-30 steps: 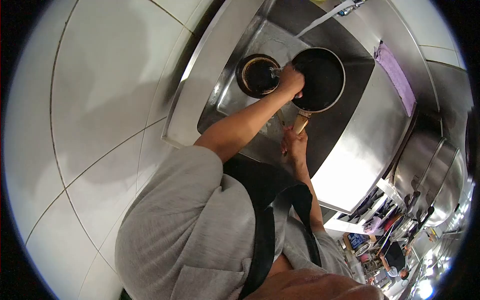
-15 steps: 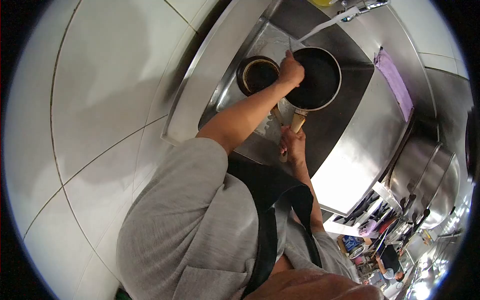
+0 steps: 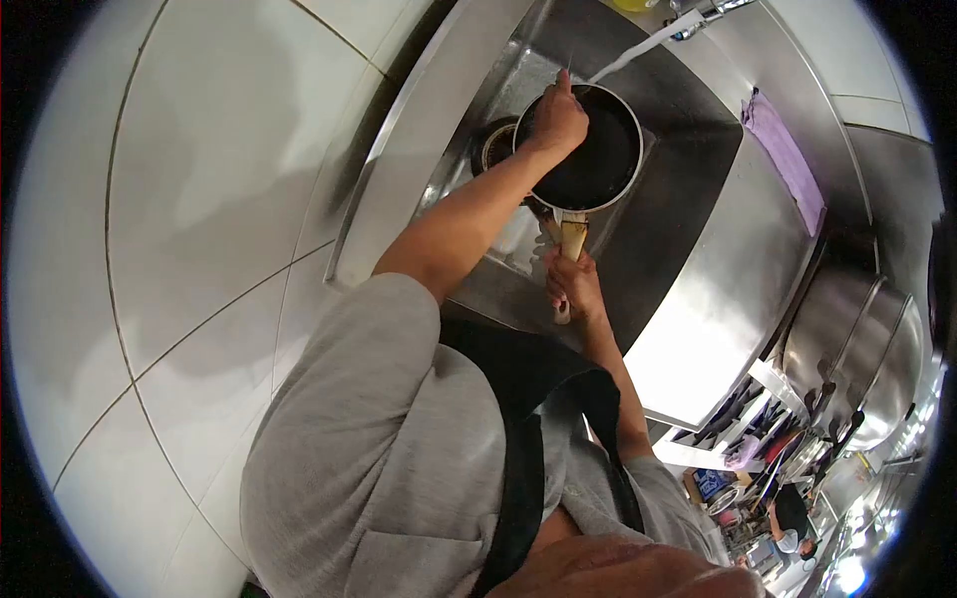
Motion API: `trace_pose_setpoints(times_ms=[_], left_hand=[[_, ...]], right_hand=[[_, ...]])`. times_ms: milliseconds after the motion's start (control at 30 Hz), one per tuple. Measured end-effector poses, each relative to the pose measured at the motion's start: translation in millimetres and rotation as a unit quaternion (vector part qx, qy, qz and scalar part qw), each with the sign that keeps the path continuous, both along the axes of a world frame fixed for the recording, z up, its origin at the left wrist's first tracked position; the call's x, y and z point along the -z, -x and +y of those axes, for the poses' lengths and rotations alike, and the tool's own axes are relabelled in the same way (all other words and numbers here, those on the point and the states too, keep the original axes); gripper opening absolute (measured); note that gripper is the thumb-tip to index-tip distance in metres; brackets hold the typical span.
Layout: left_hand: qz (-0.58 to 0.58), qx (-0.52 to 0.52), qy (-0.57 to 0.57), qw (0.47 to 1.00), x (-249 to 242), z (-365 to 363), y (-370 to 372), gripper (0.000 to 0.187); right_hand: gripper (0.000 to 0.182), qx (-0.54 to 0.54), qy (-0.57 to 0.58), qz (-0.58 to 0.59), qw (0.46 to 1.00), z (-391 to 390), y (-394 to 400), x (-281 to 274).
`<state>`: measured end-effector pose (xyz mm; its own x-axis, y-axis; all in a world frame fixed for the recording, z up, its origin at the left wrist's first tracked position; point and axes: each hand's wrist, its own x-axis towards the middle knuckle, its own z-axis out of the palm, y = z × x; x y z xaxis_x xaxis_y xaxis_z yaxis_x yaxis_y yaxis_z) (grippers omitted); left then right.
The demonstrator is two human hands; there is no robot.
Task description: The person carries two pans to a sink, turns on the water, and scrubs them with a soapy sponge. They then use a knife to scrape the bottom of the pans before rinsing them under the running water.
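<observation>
A dark frying pan (image 3: 603, 149) with a pale rim and a yellowish handle (image 3: 573, 237) is held tilted over the sink. My right hand (image 3: 575, 279) is wrapped round that handle. My left hand (image 3: 558, 118) is at the pan's left rim, fingers closed, and a thin greyish sliver sticks up past its fingertips; what it is I cannot make out. Partly hidden below the frying pan, a second dark, stained pan (image 3: 488, 146) lies on the sink floor. Water (image 3: 638, 53) runs from the tap (image 3: 698, 20) and falls near the pan's upper edge.
The steel sink (image 3: 663, 239) has a raised rim along the tiled wall (image 3: 219, 149) on the left. A purple cloth (image 3: 783, 149) lies over the right ledge. Large steel pots (image 3: 852, 349) stand further right, above a rack of utensils. Another person (image 3: 793, 518) is in the background.
The frying pan has shifted left and slightly up, now covering more of the second pan. Both hands have moved with it, and my left hand sits higher along the rim.
</observation>
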<state>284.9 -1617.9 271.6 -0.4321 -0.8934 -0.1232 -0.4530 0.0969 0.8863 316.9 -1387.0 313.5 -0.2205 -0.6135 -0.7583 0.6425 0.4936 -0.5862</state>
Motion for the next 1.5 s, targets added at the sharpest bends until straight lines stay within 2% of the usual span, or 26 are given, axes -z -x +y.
trace_pose_setpoints(times_ms=[33, 67, 133, 167, 200, 267, 333, 367, 400, 467, 500, 600, 633, 667, 767, 800, 867, 900, 933, 1033, 1067, 1167, 1200, 1267, 1367, 1500], left_hand=[[-0.031, 0.030, 0.042, 0.998, 3.3, 6.7, 2.5, 0.050], [-0.028, 0.123, -0.005, 0.992, -28.3, 18.7, -6.0, 0.049], [0.062, 0.188, 0.098, 0.975, -15.9, 44.5, -5.4, 0.050], [0.016, 0.210, 0.074, 0.975, -19.2, 29.5, -8.4, 0.049], [0.049, 0.149, 0.027, 0.987, 4.8, -5.2, -3.5, 0.047], [0.026, 0.105, 0.068, 0.992, 6.1, 4.1, 7.1, 0.047], [-0.026, 0.235, 0.068, 0.969, -28.4, 32.3, -5.2, 0.046], [-0.028, 0.273, 0.084, 0.958, -16.9, 29.5, -9.0, 0.046], [-0.097, 0.285, 0.133, 0.944, -22.0, 9.6, -13.3, 0.047], [-0.008, 0.199, 0.115, 0.973, -20.3, -27.6, -13.0, 0.047], [-0.039, 0.205, 0.160, 0.965, -24.1, -24.0, -13.4, 0.048], [-0.095, 0.391, 0.203, 0.893, -42.0, 21.6, -28.2, 0.047], [-0.153, 0.446, 0.195, 0.860, -51.1, 15.0, -31.7, 0.048], [-0.151, 0.456, 0.238, 0.844, -48.7, -3.3, -31.8, 0.052], [-0.044, 0.335, 0.228, 0.913, -18.2, -31.8, -17.8, 0.060], [-0.166, 0.424, 0.233, 0.859, -54.9, -8.6, -25.8, 0.061], [-0.093, 0.527, 0.241, 0.810, -58.7, 23.2, -40.1, 0.062], [-0.130, 0.547, 0.256, 0.787, -63.3, 16.1, -38.9, 0.059], [-0.163, 0.513, 0.244, 0.807, -67.9, 0.0, -30.7, 0.058], [-0.141, 0.461, 0.272, 0.833, -49.0, -34.3, -15.9, 0.054], [-0.176, 0.535, 0.233, 0.793, -75.0, -7.7, -28.1, 0.052], [-0.075, 0.619, 0.293, 0.725, -56.9, -5.7, -35.6, 0.056], [-0.126, 0.598, 0.277, 0.741, -62.9, -16.9, -24.7, 0.058], [-0.121, 0.538, 0.265, 0.791, -57.4, -26.5, -12.8, 0.058], [-0.087, 0.651, 0.224, 0.721, -85.3, 5.0, -44.1, 0.056], [-0.109, 0.577, 0.281, 0.759, -76.1, -25.2, -17.6, 0.055]], right_hand=[[0.010, -0.008, 0.005, -0.009, 1.000, 1.0, 2.4, 3.6], [0.010, -0.006, 0.011, -0.016, 1.000, -1.0, 4.1, 8.5], [0.009, -0.001, 0.016, -0.029, 0.999, -2.5, 8.8, 15.6], [0.010, -0.013, 0.021, -0.047, 0.999, -4.0, 13.2, 12.5], [0.010, -0.017, 0.023, -0.062, 0.998, -1.4, 19.6, 4.1], [0.012, -0.027, 0.036, -0.092, 0.995, -3.4, 24.6, -2.7], [0.013, -0.029, 0.050, -0.119, 0.991, -6.7, 24.1, -4.1], [0.013, -0.036, 0.047, -0.128, 0.990, -5.9, 27.2, -4.4], [0.014, -0.041, 0.041, -0.137, 0.989, -1.4, 34.4, -5.1], [0.013, -0.053, 0.031, -0.143, 0.988, 4.9, 43.0, -7.0], [0.012, -0.063, 0.027, -0.142, 0.988, 5.6, 45.4, -8.5], [0.012, -0.082, 0.026, -0.139, 0.987, 2.2, 54.9, -11.0], [0.012, -0.085, 0.022, -0.139, 0.986, 5.0, 59.3, -12.8], [0.011, -0.099, 0.014, -0.134, 0.986, 7.0, 64.0, -16.1], [0.011, -0.139, -0.005, -0.129, 0.982, 0.7, 77.0, -27.0], [0.011, -0.137, -0.002, -0.139, 0.981, -1.2, 84.4, -25.6], [0.011, -0.137, 0.002, -0.165, 0.977, -1.5, 95.7, -21.9], [0.012, -0.154, -0.011, -0.126, 0.980, -4.4, 97.4, -26.6], [0.014, -0.166, -0.007, -0.135, 0.977, -2.4, 99.7, -24.1], [0.019, -0.190, 0.004, -0.150, 0.970, 1.6, 113.6, -24.7], [0.019, -0.190, 0.006, -0.152, 0.970, -1.6, 117.3, -31.9], [0.019, -0.201, 0.012, -0.156, 0.967, -3.8, 122.7, -36.6], [0.019, -0.206, 0.012, -0.159, 0.966, -0.6, 121.3, -35.3], [0.017, -0.199, 0.009, -0.152, 0.968, -2.5, 124.5, -35.2], [0.017, -0.194, 0.010, -0.169, 0.966, -1.4, 132.9, -41.6], [0.016, -0.191, 0.032, -0.174, 0.966, -0.8, 137.8, -37.3]])
